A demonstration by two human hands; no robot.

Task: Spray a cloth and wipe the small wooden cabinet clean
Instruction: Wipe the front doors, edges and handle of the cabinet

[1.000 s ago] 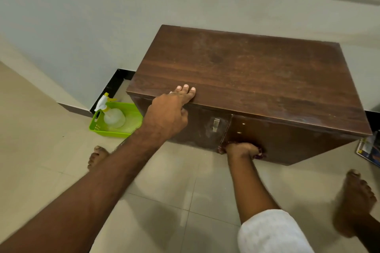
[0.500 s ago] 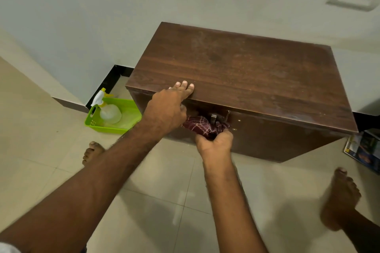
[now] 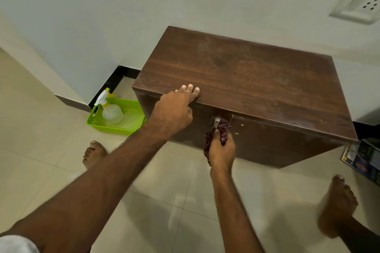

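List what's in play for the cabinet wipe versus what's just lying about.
In play: wooden cabinet; dark red cloth, gripped by the right hand at the cabinet front; left hand resting on its top edge; spray bottle.
Lying about: green basket under the bottle; wall socket; magazines on the floor.

Brightness: you work in dim, even indoor light with a warm-green cast; the wall [image 3: 123, 16] is flat and grey.
Shadows: soft, wide ones lie on the floor tiles [image 3: 164, 201] by your right foot [image 3: 337, 209]; the front of the cabinet [image 3: 246, 80] is dark.
Glare: faint pale streaks on the tiles below your right arm.
Blur: your right foot smears; your right hand [image 3: 221, 150] and the cloth [image 3: 223, 132] look soft; your left hand [image 3: 172, 111] is sharper.
Distortion: the wide lens tilts the socket plate [image 3: 357, 4] and stretches your arms.
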